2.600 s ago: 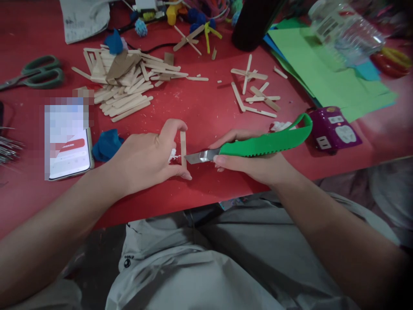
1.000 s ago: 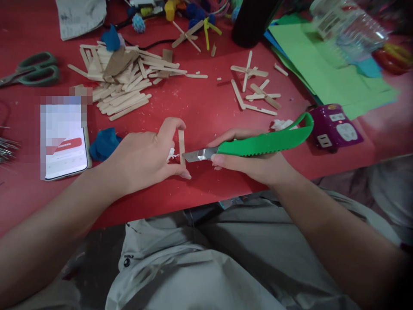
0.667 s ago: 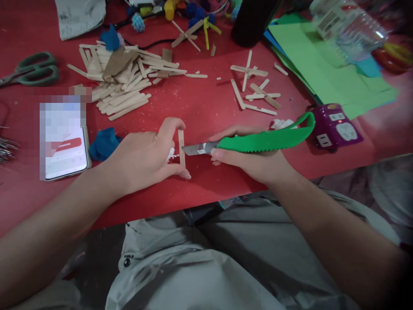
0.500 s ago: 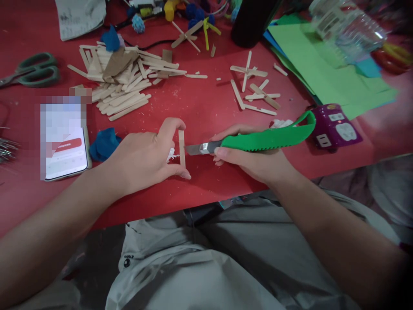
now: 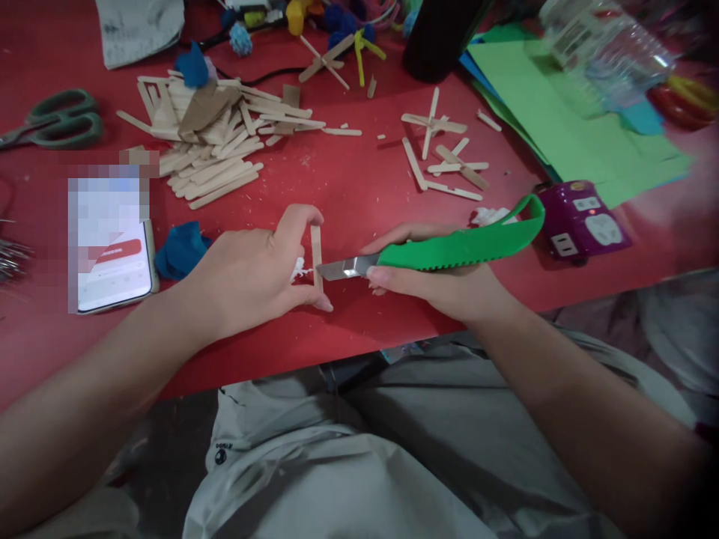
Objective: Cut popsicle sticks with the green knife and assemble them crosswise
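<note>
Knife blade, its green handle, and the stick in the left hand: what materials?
Blade: likely steel; grey with a metallic sheen.
Green handle: probably moulded plastic; smooth, evenly coloured, toothed along its lower edge.
Stick in the left hand: looks like bare wood; pale tan, matte, grain too small to tell.

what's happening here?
A person's left hand holds a wooden stick between thumb and finger over a red table. The right hand grips a green-handled knife, blade tip at the stick; actual contact is hard to tell. A pile of sticks lies beyond the left hand.
</note>
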### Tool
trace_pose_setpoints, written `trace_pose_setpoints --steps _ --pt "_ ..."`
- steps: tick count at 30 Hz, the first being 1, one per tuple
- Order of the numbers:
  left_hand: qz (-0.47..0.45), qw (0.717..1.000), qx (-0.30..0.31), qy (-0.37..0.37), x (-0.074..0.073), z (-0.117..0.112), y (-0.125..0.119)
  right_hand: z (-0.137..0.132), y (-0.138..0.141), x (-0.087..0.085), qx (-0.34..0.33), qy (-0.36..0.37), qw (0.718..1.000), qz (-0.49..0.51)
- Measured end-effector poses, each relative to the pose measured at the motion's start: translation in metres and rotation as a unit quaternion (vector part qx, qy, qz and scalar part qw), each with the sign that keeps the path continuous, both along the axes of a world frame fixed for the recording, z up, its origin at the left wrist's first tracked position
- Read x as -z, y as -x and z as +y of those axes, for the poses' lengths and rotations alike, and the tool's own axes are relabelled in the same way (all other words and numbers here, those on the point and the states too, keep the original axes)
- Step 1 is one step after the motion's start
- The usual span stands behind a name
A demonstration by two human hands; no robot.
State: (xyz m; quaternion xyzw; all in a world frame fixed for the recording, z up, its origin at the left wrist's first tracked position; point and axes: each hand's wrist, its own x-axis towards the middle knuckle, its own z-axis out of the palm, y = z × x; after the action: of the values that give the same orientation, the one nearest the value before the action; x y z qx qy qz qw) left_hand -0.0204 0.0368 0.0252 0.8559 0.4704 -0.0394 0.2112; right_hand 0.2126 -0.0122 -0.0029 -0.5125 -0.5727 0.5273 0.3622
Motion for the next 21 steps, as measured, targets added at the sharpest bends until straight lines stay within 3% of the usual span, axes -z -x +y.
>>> trace_pose_setpoints --steps 6,13,16,21 --pt "0.018 1.000 -0.002 -0.005 0.000 0.001 -0.001 0.001 0.002 0.006 0.031 0.009 0.999 0.039" --pt "0.026 1.000 -0.003 -0.006 0.001 -0.001 -0.001 0.004 0.007 0.009 0.150 -0.012 0.974 0.170" --pt "0.017 1.000 -0.001 -0.013 0.001 -0.002 0.000 0.006 0.006 0.005 0.134 -0.022 0.982 0.132" --pt "0.011 1.000 -0.002 -0.010 0.001 -0.002 -0.001 0.006 0.000 0.002 0.043 -0.028 0.995 0.089"
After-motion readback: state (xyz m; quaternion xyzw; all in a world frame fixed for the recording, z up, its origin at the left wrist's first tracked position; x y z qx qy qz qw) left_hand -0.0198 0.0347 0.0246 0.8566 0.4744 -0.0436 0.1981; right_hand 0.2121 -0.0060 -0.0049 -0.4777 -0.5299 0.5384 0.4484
